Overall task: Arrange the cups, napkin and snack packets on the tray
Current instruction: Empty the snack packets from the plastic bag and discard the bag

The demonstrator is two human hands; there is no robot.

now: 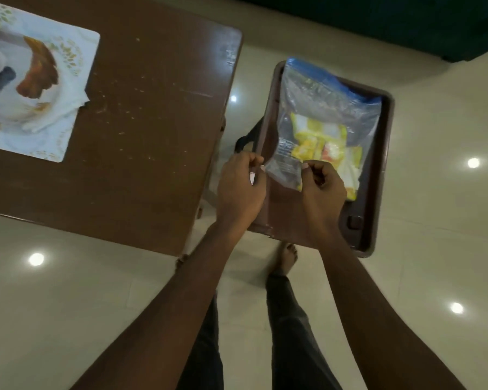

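Both hands, left hand (241,184) and right hand (323,187), are pinching a clear plastic bag (321,108) holding yellow snack packets (319,144), lying in the brown tray (389,130).

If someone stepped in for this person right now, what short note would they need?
Left hand: pinching the near left corner of the clear plastic bag with blue top.
Right hand: pinching its near right corner.
The bag holds yellow snack packets and lies over the dark brown plastic stool seat beside the brown wooden table.
The white floral tray sits on the table's far left with a folded white napkin; what else is on it is blurred.
Done: no packets out yet.
Left: open the bag, move packets to the tray.
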